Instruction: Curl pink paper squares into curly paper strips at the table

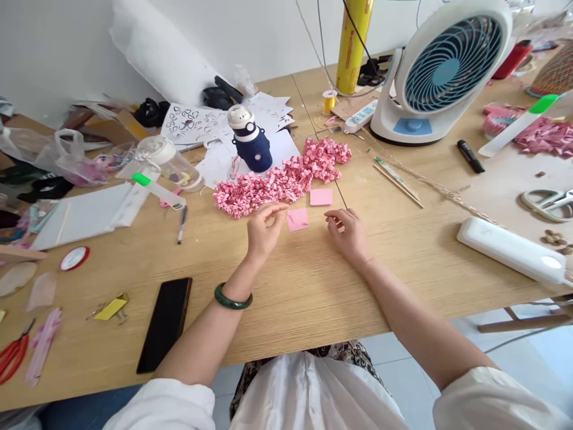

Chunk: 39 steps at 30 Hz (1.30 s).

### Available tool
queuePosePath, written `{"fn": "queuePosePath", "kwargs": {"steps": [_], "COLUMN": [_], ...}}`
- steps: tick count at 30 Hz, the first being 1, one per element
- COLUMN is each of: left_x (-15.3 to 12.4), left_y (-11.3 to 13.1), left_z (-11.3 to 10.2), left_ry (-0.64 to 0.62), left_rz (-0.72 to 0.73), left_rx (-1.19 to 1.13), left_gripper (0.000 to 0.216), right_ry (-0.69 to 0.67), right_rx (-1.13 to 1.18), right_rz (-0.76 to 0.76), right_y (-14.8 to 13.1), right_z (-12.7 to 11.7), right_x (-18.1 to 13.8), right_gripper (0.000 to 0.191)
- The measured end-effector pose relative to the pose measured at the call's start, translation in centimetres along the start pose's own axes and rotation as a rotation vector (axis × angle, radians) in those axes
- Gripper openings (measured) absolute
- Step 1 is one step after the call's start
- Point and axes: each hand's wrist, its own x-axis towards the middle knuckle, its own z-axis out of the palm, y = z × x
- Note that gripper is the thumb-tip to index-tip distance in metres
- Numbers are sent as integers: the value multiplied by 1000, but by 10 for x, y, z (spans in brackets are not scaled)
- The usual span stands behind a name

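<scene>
My left hand [263, 230] hovers over the wooden table [313, 286], fingers curled, thumb and forefinger close together at the left edge of a small pink paper square [297, 219]. My right hand [347, 234] is just right of that square, fingers bent inward; whether they hold anything is unclear. A second pink square [321, 197] lies a little farther back. Behind both stretches a heap of folded pink paper pieces [282, 179]. A green bangle [231, 298] is on my left wrist.
A navy bottle [251, 140] stands behind the heap, a white and blue fan [443, 71] at back right. A black phone [165, 322] lies near the front edge at left, red scissors [13, 355] far left, a white case [510, 251] and scissors [548, 205] at right.
</scene>
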Motion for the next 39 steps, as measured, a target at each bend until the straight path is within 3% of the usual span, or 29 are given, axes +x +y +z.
{"fn": "queuePosePath", "kwargs": {"steps": [3,6,10,15,19,23,28,31,36,39], "left_x": [-14,-21,-30,-35,-34,-35,-43,-47,-49,-50], "left_y": [-7,-7,-5,-9,-7,-7,-17,-17,-9,-5], "left_z": [10,18,21,17,18,19,21,21,18,17], "left_ry": [109,219,210,148,166,100,18,20,-32,-2], "left_rz": [-298,-404,-378,-311,-200,-181,-351,-316,-257,-228], "left_rx": [-204,-317,-349,-255,-151,-198,-365,-369,-253,-172], "left_gripper": [18,21,20,16,22,41,61,62,44,47], "right_ry": [-123,-256,-380,-282,-304,-342,-409,-444,-386,-400], "right_rx": [-195,-306,-347,-36,425,659,755,755,719,646], "right_rz": [-31,-99,-186,-182,-2,171,225,203,183,111], "right_y": [-10,-19,-18,-10,-9,-10,-14,-18,-22,-23], "right_z": [8,20,32,36,37,35,31,29,28,26], "right_x": [9,19,25,25,21,15,16,16,12,11], "right_gripper": [17,22,21,14,8,16,20,20,33,34]}}
